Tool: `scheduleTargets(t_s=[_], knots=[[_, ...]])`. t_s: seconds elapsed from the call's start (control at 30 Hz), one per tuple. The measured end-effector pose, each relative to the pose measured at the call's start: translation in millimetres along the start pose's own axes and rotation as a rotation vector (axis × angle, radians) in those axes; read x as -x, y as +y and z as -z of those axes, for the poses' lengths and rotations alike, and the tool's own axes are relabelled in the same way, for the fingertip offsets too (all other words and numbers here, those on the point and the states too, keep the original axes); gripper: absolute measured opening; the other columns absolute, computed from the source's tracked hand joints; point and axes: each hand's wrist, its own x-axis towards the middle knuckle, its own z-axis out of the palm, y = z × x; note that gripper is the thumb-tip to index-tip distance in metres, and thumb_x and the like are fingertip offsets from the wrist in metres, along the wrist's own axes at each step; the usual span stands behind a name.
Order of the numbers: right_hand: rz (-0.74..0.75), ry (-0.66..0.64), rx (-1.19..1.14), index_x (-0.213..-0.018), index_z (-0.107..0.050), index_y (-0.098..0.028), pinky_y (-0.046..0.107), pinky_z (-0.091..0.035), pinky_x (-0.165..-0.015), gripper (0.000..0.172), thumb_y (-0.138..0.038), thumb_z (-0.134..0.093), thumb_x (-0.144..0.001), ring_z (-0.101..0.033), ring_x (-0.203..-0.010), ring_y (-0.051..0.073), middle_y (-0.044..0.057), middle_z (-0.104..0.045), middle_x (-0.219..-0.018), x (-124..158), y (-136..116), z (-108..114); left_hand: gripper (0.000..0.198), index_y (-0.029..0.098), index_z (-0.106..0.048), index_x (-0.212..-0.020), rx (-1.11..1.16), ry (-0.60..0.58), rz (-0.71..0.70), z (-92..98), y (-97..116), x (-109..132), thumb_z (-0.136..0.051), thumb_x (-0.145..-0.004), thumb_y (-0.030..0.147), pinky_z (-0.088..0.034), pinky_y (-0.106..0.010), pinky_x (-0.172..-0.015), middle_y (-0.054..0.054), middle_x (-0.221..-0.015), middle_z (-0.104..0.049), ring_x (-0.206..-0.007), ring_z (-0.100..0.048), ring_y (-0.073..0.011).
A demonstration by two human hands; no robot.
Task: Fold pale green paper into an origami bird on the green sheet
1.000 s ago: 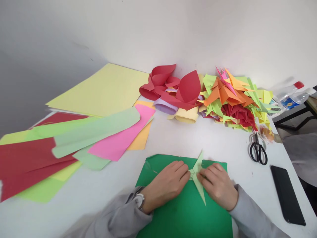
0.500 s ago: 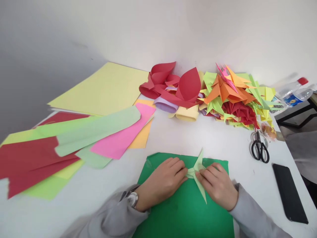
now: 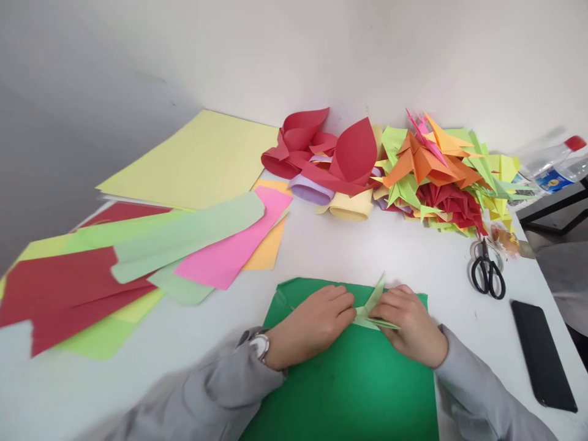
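Between my hands is a pale green folded paper piece [image 3: 362, 316], held just over the green board [image 3: 353, 380]. My left hand [image 3: 324, 324] pinches its left end, the fingertips closed on the paper. On the other side, my right hand [image 3: 408, 321] has its fingers closed around the right part. One narrow point of the folded paper sticks up between the hands, and another points right beneath my right fingers. My fingers hide part of the folds.
Coloured paper strips [image 3: 188, 239] and a large yellow sheet [image 3: 193, 165] lie on the left. Rolled red paper [image 3: 353, 156] and a heap of folded paper pieces [image 3: 427, 177] stand at the back. Scissors [image 3: 487, 272], a black phone [image 3: 543, 355] and bottles [image 3: 551, 162] are to the right.
The lower point of the folded paper has swung up and to the right, under my right fingers. The view has shifted slightly, and both hands keep hold of the paper.
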Motion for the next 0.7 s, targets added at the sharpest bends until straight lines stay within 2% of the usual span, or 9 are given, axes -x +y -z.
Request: scheduleTargets(t_s=[0.17,0.27,0.4,0.53,0.7], knots=[[0.131,0.085,0.219,-0.078,-0.063,-0.015,0.034,-0.033,-0.068,0.023,-0.013,-0.048,-0.095,-0.050,-0.068,0.016,0.002,-0.061,-0.069,6,-7,-4,0.030,0.015,-0.056,-0.071,-0.154,0.032,-0.120,4.6,2,0,-0.039,-0.095,0.009,-0.034,-0.032,-0.059,-0.003,-0.069,-0.049,-0.065,-0.041,-0.0172],[0.217,0.132,0.343,-0.083,-0.066,-0.011,0.035,-0.035,-0.070,0.018,-0.009,-0.051,-0.094,-0.052,-0.071,0.017,0.005,-0.063,-0.072,11,-11,-5,0.028,0.014,-0.057,-0.072,-0.196,0.023,-0.141,6.0,4,2,-0.041,-0.094,0.009,-0.034,-0.032,-0.058,-0.004,-0.069,-0.050,-0.065,-0.042,-0.0174],[0.283,0.119,0.407,-0.092,-0.067,-0.004,0.038,-0.037,-0.071,0.016,-0.005,-0.051,-0.091,-0.054,-0.077,0.021,0.009,-0.066,-0.079,15,-13,-4,0.029,0.015,-0.056,-0.068,-0.216,0.013,-0.172,6.4,5,3,-0.043,-0.093,0.010,-0.032,-0.033,-0.056,-0.004,-0.068,-0.049,-0.063,-0.042,-0.0173],[0.319,0.109,0.433,-0.090,-0.068,-0.003,0.037,-0.037,-0.065,0.019,-0.005,-0.050,-0.091,-0.052,-0.071,0.020,0.009,-0.064,-0.078,15,-15,-4,0.029,0.015,-0.055,-0.067,-0.220,0.012,-0.187,6.2,5,5,-0.043,-0.093,0.010,-0.031,-0.033,-0.054,-0.004,-0.068,-0.049,-0.061,-0.041,-0.0174],[0.290,0.074,0.475,-0.091,-0.069,-0.004,0.038,-0.037,-0.065,0.026,-0.006,-0.042,-0.093,-0.051,-0.070,0.020,0.009,-0.061,-0.076,17,-22,-7,0.030,0.015,-0.056,-0.068,-0.235,-0.005,-0.176,8.0,5,8,-0.042,-0.094,0.011,-0.033,-0.034,-0.056,-0.004,-0.068,-0.050,-0.062,-0.042,-0.0174]])
